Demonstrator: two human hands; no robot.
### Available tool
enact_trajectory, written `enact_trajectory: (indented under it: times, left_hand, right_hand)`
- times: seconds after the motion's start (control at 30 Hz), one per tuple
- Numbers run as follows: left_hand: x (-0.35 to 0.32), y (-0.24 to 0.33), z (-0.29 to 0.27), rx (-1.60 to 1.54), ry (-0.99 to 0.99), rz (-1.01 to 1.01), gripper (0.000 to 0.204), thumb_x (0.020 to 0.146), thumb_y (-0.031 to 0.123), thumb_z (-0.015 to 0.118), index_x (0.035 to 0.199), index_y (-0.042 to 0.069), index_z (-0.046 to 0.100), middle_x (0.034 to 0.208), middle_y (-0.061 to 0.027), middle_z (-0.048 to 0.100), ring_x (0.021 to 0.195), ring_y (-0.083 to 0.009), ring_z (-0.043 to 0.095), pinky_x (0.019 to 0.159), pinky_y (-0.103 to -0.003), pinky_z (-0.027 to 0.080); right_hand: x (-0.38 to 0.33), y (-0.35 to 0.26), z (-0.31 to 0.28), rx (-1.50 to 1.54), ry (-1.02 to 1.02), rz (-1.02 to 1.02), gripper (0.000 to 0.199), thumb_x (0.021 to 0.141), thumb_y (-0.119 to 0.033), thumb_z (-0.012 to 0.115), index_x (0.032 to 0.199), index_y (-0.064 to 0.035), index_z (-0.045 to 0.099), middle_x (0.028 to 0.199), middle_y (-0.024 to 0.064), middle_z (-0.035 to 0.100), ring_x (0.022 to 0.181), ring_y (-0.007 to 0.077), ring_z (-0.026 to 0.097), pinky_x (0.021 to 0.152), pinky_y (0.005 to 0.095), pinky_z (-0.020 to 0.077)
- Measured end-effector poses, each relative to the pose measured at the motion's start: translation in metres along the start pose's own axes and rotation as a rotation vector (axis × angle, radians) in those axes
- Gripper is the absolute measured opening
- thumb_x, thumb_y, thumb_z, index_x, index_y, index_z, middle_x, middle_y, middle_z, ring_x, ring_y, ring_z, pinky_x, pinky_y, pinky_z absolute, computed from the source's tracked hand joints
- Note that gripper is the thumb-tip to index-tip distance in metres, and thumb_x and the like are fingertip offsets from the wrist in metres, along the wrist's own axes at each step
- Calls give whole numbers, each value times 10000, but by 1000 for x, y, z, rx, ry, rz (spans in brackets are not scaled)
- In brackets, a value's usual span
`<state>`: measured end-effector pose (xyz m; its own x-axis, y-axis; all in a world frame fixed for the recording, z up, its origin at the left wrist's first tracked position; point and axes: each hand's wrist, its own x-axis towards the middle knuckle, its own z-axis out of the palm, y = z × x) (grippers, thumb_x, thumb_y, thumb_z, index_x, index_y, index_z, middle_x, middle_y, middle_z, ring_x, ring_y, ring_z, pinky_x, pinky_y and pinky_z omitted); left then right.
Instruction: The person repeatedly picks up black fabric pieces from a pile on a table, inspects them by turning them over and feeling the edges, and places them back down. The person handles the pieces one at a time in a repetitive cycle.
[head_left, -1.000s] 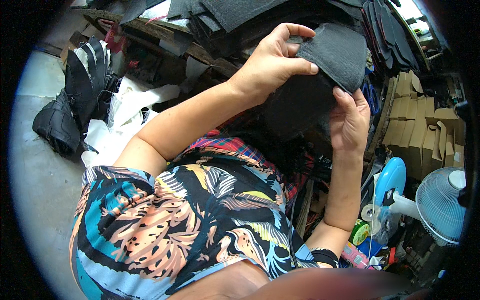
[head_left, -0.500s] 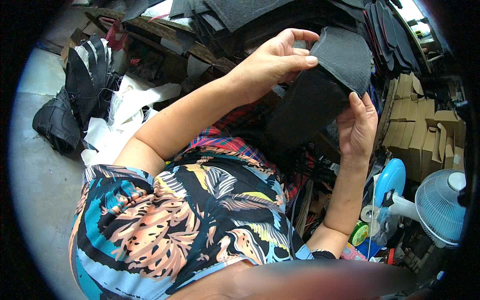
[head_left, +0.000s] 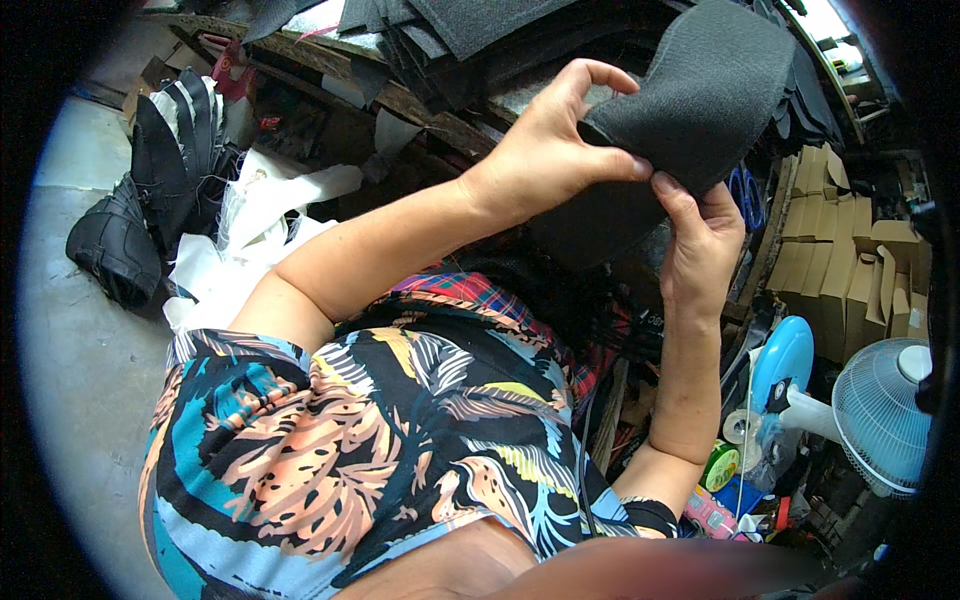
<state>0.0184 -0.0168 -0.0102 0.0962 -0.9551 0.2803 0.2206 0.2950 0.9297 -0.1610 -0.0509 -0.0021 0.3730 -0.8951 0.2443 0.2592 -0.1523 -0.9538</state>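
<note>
A dark grey, felt-like fabric piece [head_left: 715, 85] with a rounded far end is held up over the work table. Its near edge is pinched between the thumb and fingers of my left hand [head_left: 570, 140]. Close beside, my right hand [head_left: 702, 235] grips the same edge, its thumb almost touching the left thumb. The fabric curls upward between the hands. Below them hangs a darker black part [head_left: 600, 220]; whether it is joined to the held piece I cannot tell. The right fingertips are partly hidden behind the fabric.
Stacked dark fabric sheets [head_left: 480, 25] lie on the table at the back. Open cardboard boxes [head_left: 825, 240] stand at the right, above a blue-and-white fan [head_left: 885, 415]. Blue-handled scissors [head_left: 745, 195] show near my right hand. White cloth [head_left: 250, 205] and black bundles [head_left: 115, 240] are at left.
The fabric piece has been turned and raised, so its broad face now shows and its rounded end points away. My hands have come together along its near edge.
</note>
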Motion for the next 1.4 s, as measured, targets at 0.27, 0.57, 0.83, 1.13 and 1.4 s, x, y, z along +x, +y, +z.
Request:
enact_trajectory:
  times: [0.27, 0.57, 0.83, 1.13, 1.4]
  left_hand:
    - [3, -7, -22, -99, -69, -96, 727, 839, -16, 742, 1459, 21, 365, 1125, -106, 665, 933, -129, 674, 834, -253, 557]
    - [-2, -13, -41, -78, -334, -135, 772, 908, 47, 683, 1550, 82, 256, 1094, -34, 651, 826, -27, 571, 758, -199, 461]
    - [9, 44, -19, 520, -362, 417, 542, 899, 14, 628, 1398, 54, 420, 979, -239, 650, 888, -382, 681, 750, -405, 537]
    - [90, 118, -25, 909, -330, 908, 363, 926, 117, 650, 1281, 60, 598, 1023, -190, 679, 947, -335, 673, 839, -376, 526]
    - [206, 90, -84, 1321, -132, 201, 511, 896, 204, 557, 1374, 42, 481, 1247, -268, 609, 1162, -397, 596, 989, -466, 475]
  right_hand:
    - [-8, -5, -12, -62, -27, 130, 91, 930, -68, 690, 978, 8, 701, 938, 12, 689, 812, 48, 570, 751, 214, 444]
    - [-17, -6, -24, -338, 77, 121, 410, 902, -49, 706, 632, -128, 407, 682, -106, 379, 634, 12, 302, 541, 235, 223]
    - [-13, -8, -40, -129, 45, 65, 353, 1042, -243, 509, 1230, 30, 629, 933, 79, 723, 831, 136, 646, 833, 287, 505]
    - [-7, 9, -88, -370, 102, -54, 597, 1073, -412, 375, 1466, 36, 410, 1019, 166, 727, 806, 189, 676, 820, 317, 528]
    - [-12, 29, -107, -449, 113, -59, 543, 1054, -387, 465, 1440, -5, 464, 975, 150, 717, 805, 151, 656, 781, 288, 520]
